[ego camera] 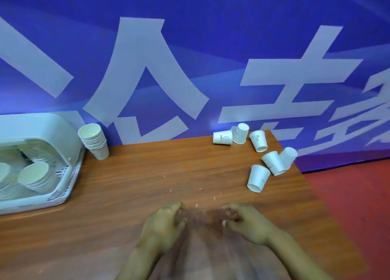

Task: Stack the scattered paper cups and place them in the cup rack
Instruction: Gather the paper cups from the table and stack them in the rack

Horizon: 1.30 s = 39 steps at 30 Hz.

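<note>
**Six cups still loose, nothing in my hands**

From the head camera, taking the cup rack as my landmark: it sits at the far left of the wooden table, and I can see stacked cups already lying inside it, so part of the job looks done. Just to the right of the rack, touching or nearly touching its side, stands a nested stack of cups, upright but leaning a little; I judge it is waiting to go in.

Well to the right of the rack, near the table's far right corner, lie the scattered paper cups: six, as far as I can count, some upside down, some tipped, two pairs touching. None of these is stacked yet, so I reckon most of the gathering is left.

My left hand and right hand rest on the table close to me, well apart from the rack and from the loose cups. The fingers of both are loosely curled and hold nothing. The loose cups lie beyond my right hand and further right; the nearest is an upturned one
</note>
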Motion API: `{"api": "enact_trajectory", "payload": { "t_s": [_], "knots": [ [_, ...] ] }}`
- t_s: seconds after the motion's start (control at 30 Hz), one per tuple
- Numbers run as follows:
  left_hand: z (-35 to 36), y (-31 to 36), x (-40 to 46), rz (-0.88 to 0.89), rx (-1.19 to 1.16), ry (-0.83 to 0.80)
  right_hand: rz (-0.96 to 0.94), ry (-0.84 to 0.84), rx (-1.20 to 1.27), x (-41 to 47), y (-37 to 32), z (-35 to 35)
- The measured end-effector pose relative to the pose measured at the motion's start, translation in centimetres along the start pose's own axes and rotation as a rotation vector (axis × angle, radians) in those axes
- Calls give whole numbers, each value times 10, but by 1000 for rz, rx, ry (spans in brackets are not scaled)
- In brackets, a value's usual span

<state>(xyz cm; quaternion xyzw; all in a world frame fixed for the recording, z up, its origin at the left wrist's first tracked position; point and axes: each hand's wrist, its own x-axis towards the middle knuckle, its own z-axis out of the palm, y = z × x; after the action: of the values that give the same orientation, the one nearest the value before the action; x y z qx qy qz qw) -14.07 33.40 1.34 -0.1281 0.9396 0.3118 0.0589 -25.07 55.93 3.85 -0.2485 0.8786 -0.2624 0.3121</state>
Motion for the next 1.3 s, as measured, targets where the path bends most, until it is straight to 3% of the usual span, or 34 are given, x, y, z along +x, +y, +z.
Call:
{"api": "enact_trajectory", "payload": {
  "t_s": [0.13, 0.47, 0.7, 0.97, 1.13, 1.3],
  "knots": [
    [16, 17, 30, 22, -47, -38, 22, 36, -4, 0, 22, -24],
    [48, 71, 80, -45, -112, -119, 127, 369, 83, 28, 86, -87],
    [73, 136, 148, -79, -53, -120, 105, 276, -255, 60, 141, -140],
    [114, 185, 205, -91, -30, -58, 135, 256, -230, 117, 185, -172],
    [147, 196, 240, -169, 65, -145, 11, 314, -431, 150, 199, -175],
    [175, 203, 260, -250, 152, -206, 67, 277, -575, 177, 215, -171]
  ]
}}
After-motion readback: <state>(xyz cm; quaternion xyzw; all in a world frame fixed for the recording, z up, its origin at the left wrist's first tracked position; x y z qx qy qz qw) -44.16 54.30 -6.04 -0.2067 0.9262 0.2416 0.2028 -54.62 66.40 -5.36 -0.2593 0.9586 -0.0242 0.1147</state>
